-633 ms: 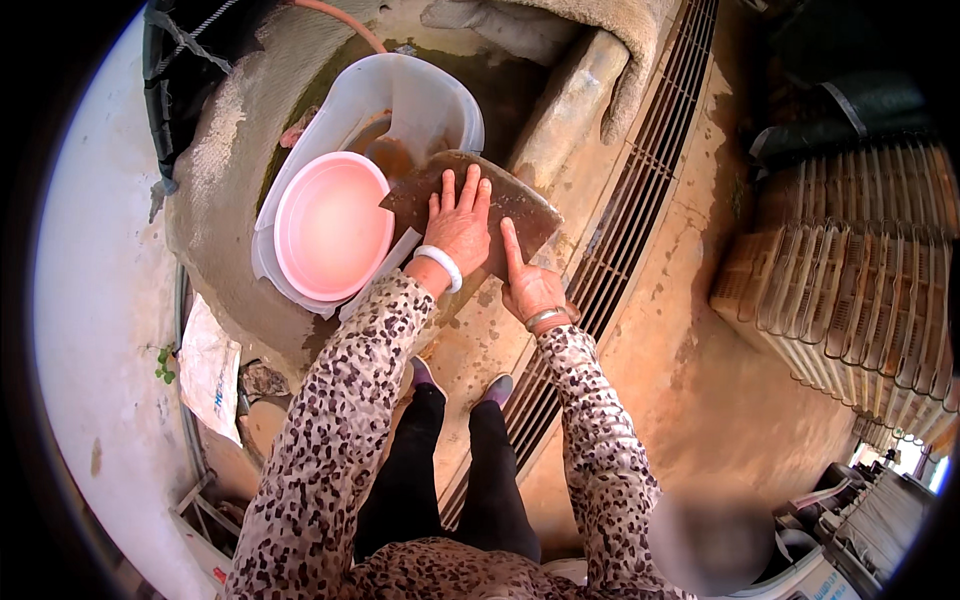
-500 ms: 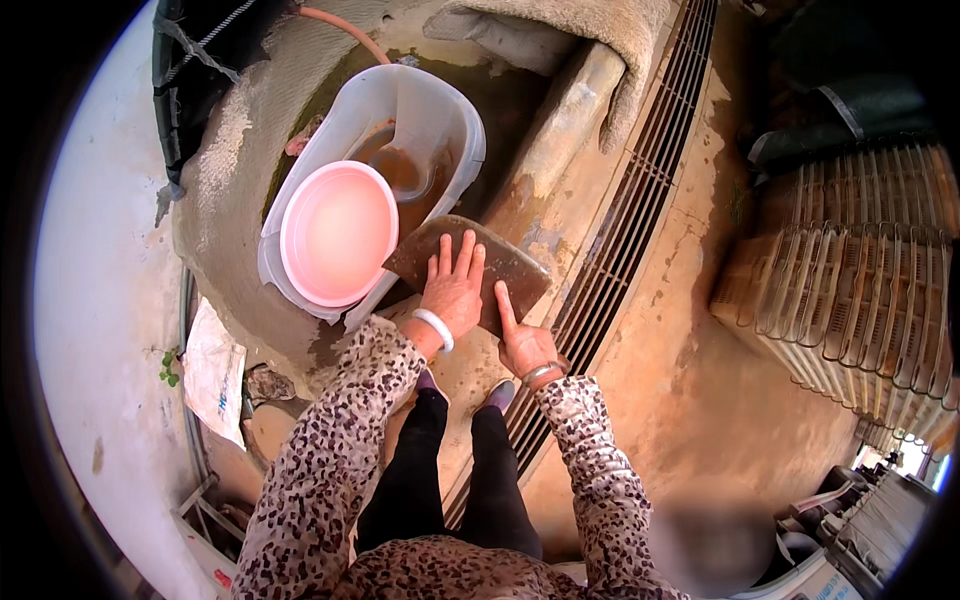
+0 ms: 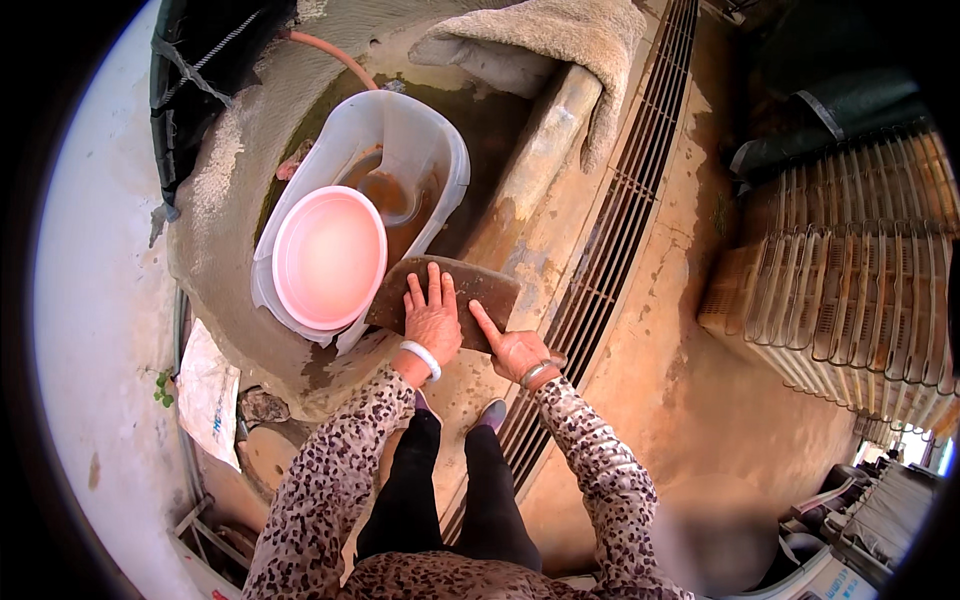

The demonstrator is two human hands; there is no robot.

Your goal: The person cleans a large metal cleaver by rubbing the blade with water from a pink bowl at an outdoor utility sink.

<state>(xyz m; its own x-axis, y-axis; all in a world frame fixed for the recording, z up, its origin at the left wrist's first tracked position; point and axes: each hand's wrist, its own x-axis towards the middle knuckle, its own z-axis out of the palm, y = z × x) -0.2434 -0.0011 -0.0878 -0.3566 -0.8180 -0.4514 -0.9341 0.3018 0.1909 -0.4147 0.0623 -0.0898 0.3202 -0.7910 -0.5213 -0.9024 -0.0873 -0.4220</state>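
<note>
A dark brown, flat slab with rounded corners (image 3: 400, 278) is between my hands, beside the pink basin. My left hand (image 3: 434, 322) lies on its face with the fingers spread, a white bangle at the wrist. At the slab's right side, my right hand (image 3: 515, 350) grips the edge, its index finger stretched along the surface and the other fingers curled; the thumb is mostly hidden. Just left of the slab, a round pink basin (image 3: 330, 258) sits over the near end of a translucent plastic tub (image 3: 440, 150). Brownish water stands in the tub, around a round object.
A concrete trough (image 3: 215, 260) surrounds the tub, with a beige towel (image 3: 590, 50) draped over its far edge. A slotted drain grate (image 3: 625, 215) runs along the floor to the right. Stacked plastic crates (image 3: 840, 290) stand far right, and a white sack (image 3: 210, 390) lies left.
The slab and both hands have come a little nearer to me and left, and the slab's tilt has changed. The view has shifted slightly. Both hands stay on the slab.
</note>
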